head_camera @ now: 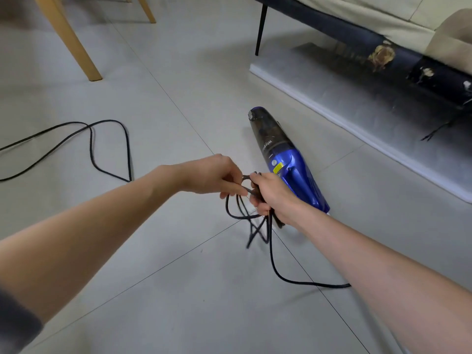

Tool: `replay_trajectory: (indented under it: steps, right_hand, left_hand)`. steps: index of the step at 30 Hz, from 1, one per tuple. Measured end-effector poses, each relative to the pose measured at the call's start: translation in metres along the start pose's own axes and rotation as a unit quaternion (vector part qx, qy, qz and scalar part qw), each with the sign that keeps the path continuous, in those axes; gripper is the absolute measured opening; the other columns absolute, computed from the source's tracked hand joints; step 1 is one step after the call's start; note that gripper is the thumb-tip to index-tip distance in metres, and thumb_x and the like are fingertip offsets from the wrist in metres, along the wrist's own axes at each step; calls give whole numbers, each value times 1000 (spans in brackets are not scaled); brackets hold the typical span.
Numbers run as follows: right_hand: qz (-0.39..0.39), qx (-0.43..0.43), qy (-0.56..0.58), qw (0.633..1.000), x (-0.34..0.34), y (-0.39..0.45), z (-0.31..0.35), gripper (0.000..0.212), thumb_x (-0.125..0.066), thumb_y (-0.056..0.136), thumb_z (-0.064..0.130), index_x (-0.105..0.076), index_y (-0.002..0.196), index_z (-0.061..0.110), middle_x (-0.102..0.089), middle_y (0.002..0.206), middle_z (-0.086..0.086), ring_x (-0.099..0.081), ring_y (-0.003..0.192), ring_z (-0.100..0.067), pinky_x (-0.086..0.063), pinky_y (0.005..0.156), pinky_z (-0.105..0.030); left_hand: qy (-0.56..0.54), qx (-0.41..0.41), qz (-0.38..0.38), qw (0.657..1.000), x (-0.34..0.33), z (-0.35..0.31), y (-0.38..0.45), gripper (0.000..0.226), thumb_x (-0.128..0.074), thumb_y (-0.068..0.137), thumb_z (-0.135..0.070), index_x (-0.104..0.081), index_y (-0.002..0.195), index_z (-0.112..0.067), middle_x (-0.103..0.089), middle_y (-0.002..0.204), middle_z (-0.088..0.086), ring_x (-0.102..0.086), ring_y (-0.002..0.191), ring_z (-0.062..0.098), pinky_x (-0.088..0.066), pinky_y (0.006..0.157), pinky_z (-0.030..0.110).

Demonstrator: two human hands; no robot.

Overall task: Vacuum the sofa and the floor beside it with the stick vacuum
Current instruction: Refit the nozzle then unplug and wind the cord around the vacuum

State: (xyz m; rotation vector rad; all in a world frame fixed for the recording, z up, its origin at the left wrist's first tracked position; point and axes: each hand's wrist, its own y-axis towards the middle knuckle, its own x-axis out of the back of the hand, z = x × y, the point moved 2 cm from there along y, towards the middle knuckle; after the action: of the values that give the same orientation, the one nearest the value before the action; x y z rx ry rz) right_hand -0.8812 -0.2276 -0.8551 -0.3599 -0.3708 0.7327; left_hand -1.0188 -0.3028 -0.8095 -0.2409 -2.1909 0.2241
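My right hand [272, 194] was clenched around a bundle of loops of the black cord [258, 221], while my left hand [212, 175] pinched a strand at the top of that bundle, the two hands almost touching. The blue vacuum [286, 159] lay on the grey floor [178, 277] just behind them, beside the sofa [383, 29], its rear end hidden by my right hand. Both forearms reached forward and converged; the loops hanging below my fist were blurred.

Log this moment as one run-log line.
left hand: pinches cord | right hand: grips bundled cord | vacuum: lying on floor by sofa | vacuuming: not underway
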Motion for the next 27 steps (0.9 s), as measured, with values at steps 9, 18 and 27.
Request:
replay_trajectory:
  steps: [9, 18, 27]
  right_hand:
    - [79, -32, 33, 996, 15, -10, 11, 31, -44, 101, 25, -42, 74, 10, -49, 46, -9, -39, 38, -21, -32, 36, -21]
    - [128, -34, 31, 991, 15, -11, 15, 37, -53, 98, 33, -39, 68, 16, -23, 46, 4, -18, 34, -8, -15, 36, -19]
    - [-46, 104, 167, 979, 18, -11, 20, 29, -48, 101, 18, -44, 72, 13, -36, 49, 4, -26, 37, -9, -26, 38, -21]
  left_hand:
    - [12, 29, -28, 999, 8, 33, -13, 18, -57, 97, -24, -69, 83, -25, -53, 65, -7, -48, 59, -2, -36, 57, 12]
    - [12, 32, -76, 996, 3, 37, 3, 25, -54, 98, -31, -61, 80, -15, -60, 69, -3, -48, 59, 2, -37, 59, 16]
    - [-283, 297, -388, 825, -15, 91, -11, 34, -54, 98, -33, -66, 85, -4, -55, 58, 5, -48, 50, 18, -45, 51, 27]
